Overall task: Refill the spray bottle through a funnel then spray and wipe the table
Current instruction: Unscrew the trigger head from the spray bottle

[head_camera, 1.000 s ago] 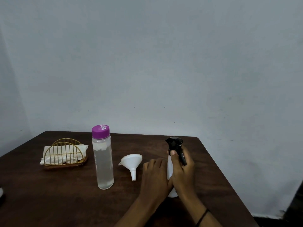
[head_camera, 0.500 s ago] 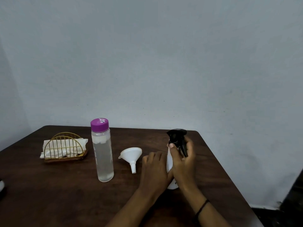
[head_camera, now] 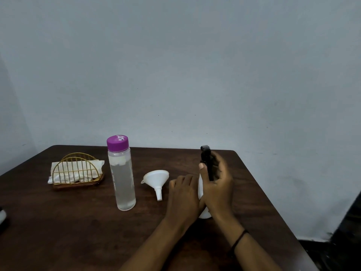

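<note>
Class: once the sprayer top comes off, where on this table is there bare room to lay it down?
Bare wood lies right of the right hand, and along the near edge before the water bottle. Crowded: between funnel and left hand.

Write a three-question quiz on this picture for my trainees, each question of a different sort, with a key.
1. True or false: the funnel lies on its side on the table.
2. The cap of the water bottle is: A green, B purple, C black.
3. Which hand grips the black head of the spray bottle?

Key: 1 true. 2 B. 3 The right hand; the left hand holds the white body.
</note>
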A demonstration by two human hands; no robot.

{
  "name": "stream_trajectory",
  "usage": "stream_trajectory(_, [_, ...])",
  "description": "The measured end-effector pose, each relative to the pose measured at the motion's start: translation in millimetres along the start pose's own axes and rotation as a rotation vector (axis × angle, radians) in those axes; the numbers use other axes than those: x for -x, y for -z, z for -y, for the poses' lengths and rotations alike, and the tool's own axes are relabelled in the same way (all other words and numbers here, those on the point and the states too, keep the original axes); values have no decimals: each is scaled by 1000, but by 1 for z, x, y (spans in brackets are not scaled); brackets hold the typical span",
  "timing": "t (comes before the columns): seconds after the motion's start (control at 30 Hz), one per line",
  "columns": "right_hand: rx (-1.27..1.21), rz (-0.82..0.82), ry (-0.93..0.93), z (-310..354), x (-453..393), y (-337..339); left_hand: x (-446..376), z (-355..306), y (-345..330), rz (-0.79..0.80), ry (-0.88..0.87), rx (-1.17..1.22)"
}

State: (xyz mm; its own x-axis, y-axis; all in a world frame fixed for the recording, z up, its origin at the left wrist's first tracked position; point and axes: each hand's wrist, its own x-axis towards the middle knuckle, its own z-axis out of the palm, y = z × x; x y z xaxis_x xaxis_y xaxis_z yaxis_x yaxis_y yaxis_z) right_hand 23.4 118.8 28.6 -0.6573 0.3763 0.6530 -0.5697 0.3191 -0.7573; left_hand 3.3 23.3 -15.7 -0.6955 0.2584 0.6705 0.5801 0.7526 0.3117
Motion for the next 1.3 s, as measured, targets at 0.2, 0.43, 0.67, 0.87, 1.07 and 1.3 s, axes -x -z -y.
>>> stream_trajectory(0.2, [-30, 45, -32, 6, 2, 3, 1, -1, -1, -58, 8, -29])
stream_trajectory(0.43, [-24, -11, -22, 11, -1, 4, 1, 0, -1, -87, 22, -3])
stream_trajectory(0.67, [-128, -36, -109, 24, -17, 9, 2, -3, 0, -133, 17, -53])
stream_trajectory(0.87, [-114, -85, -6, 61, -39, 12, 1, -6, 3, -124, 55, -84])
stream_trajectory(1.07, [-206, -178, 46, 96, -68, 24, 1, -5, 5, -77, 104, -116])
stream_trajectory(1.3, [-263, -324, 111, 118, -89, 48, 4, -4, 8, -61, 87, -83])
